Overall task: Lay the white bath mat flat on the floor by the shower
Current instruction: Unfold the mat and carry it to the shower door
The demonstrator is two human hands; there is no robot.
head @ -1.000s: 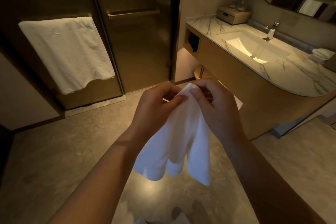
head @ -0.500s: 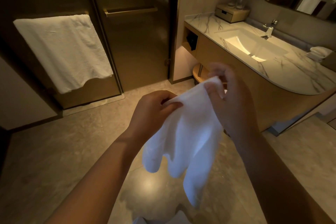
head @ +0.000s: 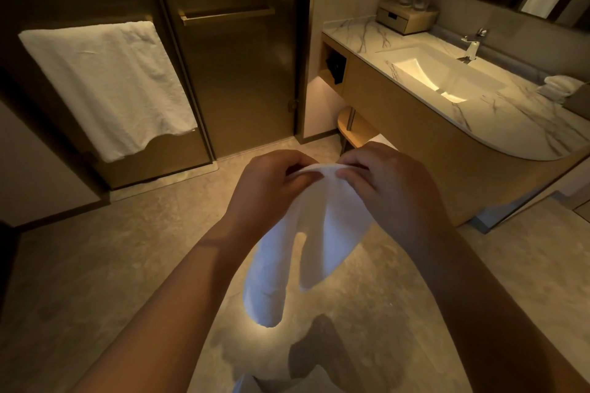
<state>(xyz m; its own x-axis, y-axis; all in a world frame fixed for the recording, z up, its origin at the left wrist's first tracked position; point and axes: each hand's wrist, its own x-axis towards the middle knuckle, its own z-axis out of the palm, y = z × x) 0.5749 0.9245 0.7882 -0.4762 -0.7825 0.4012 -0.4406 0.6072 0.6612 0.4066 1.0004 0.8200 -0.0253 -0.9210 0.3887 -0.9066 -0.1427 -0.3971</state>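
I have the white bath mat [head: 306, 242] hanging bunched in the air, clear of the floor [head: 95, 265], with both hands close together at its top edge. The left hand [head: 268, 191] curls its fingers over the fold, and the right hand [head: 392, 195] pinches it between thumb and fingertips. The lower end dangles in two lobes.

In the vanity [head: 415, 124] an open cubby [head: 335, 65] holds something dark that I cannot identify. A box [head: 405, 21] on the counter carries glassware. Bare tiles run ahead to the shower door [head: 239, 73] threshold, beside the hanging towel [head: 105, 83].
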